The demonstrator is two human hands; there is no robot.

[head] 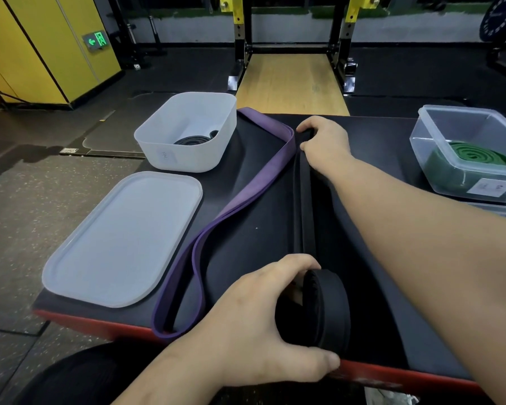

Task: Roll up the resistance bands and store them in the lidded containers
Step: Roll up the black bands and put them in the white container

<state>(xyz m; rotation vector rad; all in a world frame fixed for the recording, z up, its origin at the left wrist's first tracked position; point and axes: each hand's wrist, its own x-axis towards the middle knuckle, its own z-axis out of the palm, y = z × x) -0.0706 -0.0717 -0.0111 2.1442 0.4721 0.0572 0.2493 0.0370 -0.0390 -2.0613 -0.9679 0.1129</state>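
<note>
Your left hand (257, 317) grips the part-rolled black band (333, 311); your right hand (324, 141) pinches its far end, seemingly to keep it taut.

We see a dark speckled rubber floor (27, 200) spread across the room. At far left stand yellow wall panels (35, 48), with a lit green exit sign (95, 42) at their right edge. Far ahead, a black-and-yellow steel rack (240, 39) stands over a pale wooden platform (292, 83). Near us sits a black padded bench top (246, 235) edged in red
</note>
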